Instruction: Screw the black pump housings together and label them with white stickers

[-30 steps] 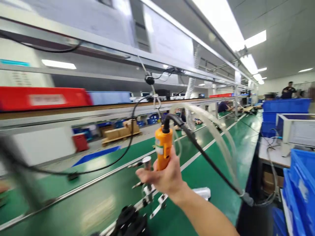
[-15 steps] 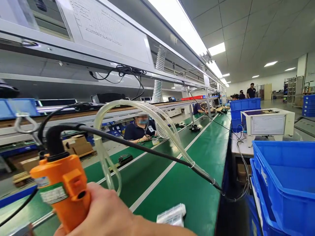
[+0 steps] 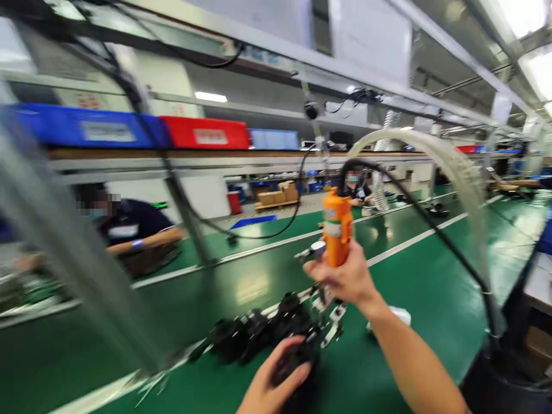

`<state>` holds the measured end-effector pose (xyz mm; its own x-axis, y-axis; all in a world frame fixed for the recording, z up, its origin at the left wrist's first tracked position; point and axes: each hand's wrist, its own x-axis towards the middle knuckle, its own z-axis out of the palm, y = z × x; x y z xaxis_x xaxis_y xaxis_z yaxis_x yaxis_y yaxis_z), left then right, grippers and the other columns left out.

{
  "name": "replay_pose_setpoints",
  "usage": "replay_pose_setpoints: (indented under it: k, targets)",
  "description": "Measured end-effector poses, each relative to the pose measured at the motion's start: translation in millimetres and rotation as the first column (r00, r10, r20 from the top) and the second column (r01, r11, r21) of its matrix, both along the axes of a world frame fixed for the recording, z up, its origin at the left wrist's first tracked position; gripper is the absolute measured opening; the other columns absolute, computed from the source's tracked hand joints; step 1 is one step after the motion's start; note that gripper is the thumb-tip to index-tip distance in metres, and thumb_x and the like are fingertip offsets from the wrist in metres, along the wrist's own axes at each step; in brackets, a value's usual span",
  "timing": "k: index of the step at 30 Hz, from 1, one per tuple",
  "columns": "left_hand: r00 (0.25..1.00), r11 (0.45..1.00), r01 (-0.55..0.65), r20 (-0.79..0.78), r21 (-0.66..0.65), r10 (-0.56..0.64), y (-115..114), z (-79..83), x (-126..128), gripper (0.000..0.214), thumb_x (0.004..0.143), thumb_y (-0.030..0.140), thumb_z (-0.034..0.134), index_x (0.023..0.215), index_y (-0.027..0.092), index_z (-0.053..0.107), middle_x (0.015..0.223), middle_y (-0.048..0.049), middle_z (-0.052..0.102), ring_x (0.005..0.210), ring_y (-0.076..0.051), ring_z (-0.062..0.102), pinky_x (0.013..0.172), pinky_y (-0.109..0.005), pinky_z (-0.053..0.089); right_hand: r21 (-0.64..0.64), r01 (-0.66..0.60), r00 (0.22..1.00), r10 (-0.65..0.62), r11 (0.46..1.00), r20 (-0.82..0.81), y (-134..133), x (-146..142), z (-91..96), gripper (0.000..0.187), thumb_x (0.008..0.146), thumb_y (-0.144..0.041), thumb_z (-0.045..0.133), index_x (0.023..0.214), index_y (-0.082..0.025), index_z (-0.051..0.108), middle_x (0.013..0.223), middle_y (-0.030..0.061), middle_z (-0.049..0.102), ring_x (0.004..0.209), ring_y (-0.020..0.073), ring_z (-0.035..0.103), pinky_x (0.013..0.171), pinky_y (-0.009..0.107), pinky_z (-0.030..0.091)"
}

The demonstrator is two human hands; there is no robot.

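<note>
My right hand is closed round an orange powered screwdriver, held upright above the green belt. A black cable and a clear hose arch from the tool's top to the right. My left hand, at the bottom of the view, grips a black part on the belt. More black parts lie in a row just left of it, beside a small metal fixture.
A person in a dark shirt sits across the belt at the left, another further back. A blurred metal post crosses the left foreground. Blue and red bins line the shelf. A white object lies behind my right forearm.
The view has swung back left and down. The screwdriver, close to the camera half a second ago, is now at arm's length. My left hand has come into view on a black part.
</note>
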<state>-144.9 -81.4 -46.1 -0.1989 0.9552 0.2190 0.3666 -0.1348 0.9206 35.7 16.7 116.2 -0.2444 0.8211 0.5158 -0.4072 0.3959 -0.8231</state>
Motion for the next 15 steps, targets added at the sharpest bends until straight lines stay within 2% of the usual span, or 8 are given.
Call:
replay_pose_setpoints:
  k: [1,3,6,9,15]
  targets:
    - [0.994,0.996,0.073,0.086,-0.057,-0.068,1.2,-2.0,1.4,0.06,0.071,0.066,0.082,0.114,0.025,0.073,0.113,-0.0065,0.078,0.108,-0.033,0.071,0.097,-0.046,0.059,0.003,0.042,0.999,-0.042,0.999,-0.029,-1.3,0.2,-1.3,0.055,0.057,-0.037,0.091,0.095,-0.022,0.054,0.067,-0.009,0.05,0.055,0.0083,0.044,0.052,0.022,0.043]
    - [0.988,0.993,0.089,0.135,-0.071,-0.079,4.3,-6.2,4.2,0.057,0.073,0.059,0.081,0.115,0.022,0.073,0.114,-0.0071,0.076,0.108,-0.03,0.068,0.1,-0.04,0.054,0.015,0.124,0.991,-0.123,0.992,-0.05,-2.5,0.6,-3.1,0.056,0.058,-0.037,0.089,0.099,-0.021,0.055,0.065,-0.0082,0.052,0.052,0.0088,0.046,0.05,0.022,0.044]
    - [0.988,0.997,0.04,0.154,-0.066,-0.029,4.2,-11.8,7.9,0.047,0.078,0.052,0.08,0.112,0.021,0.071,0.107,-0.0058,0.073,0.1,-0.025,0.065,0.092,-0.034,0.052,0.063,0.246,0.966,-0.238,0.967,-0.104,-3.0,-0.7,-3.5,0.049,0.062,-0.038,0.085,0.098,-0.021,0.057,0.065,-0.0068,0.053,0.051,0.0098,0.048,0.048,0.024,0.045]
    - [0.985,0.997,0.015,0.174,-0.078,-0.001,-0.6,-14.3,10.6,0.044,0.079,0.049,0.08,0.11,0.021,0.069,0.1,-0.0041,0.07,0.092,-0.022,0.062,0.085,-0.031,0.05,0.107,0.276,0.955,-0.26,0.955,-0.14,-6.0,-4.3,-2.6,0.043,0.064,-0.04,0.082,0.093,-0.023,0.055,0.063,-0.0067,0.051,0.049,0.0111,0.05,0.047,0.026,0.047]
    - [0.979,0.996,0.055,0.202,-0.068,-0.04,-0.6,-15.5,10.3,0.042,0.079,0.047,0.081,0.108,0.019,0.068,0.092,-0.0026,0.067,0.087,-0.02,0.058,0.08,-0.029,0.047,0.144,0.292,0.955,-0.278,0.946,-0.107,-9.8,-10.5,-4.5,0.042,0.065,-0.041,0.08,0.094,-0.023,0.057,0.067,-0.005,0.053,0.052,0.011,0.05,0.049,0.026,0.049]
